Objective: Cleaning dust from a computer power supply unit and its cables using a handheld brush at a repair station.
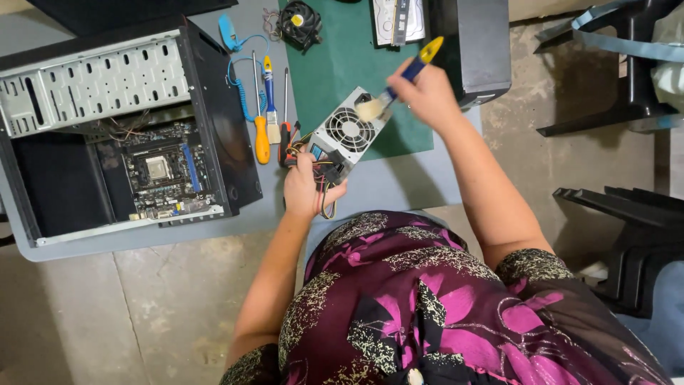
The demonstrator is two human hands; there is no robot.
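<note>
Head view: left hand (305,187) grips the near end of a grey power supply unit (344,134), wire bundle under the palm. Unit sits at the green mat's (342,57) near edge. Right hand (426,93) clasps a blue-and-yellow brush (399,78), bristles touching the unit's top corner. Open computer case (121,128) lies left; screwdrivers (262,121) between.

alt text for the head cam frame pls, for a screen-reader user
The right hand holds a blue-and-yellow brush to the fan grille of a grey power supply, gripped by the left hand. An open computer case lies alongside on the grey table.
</note>
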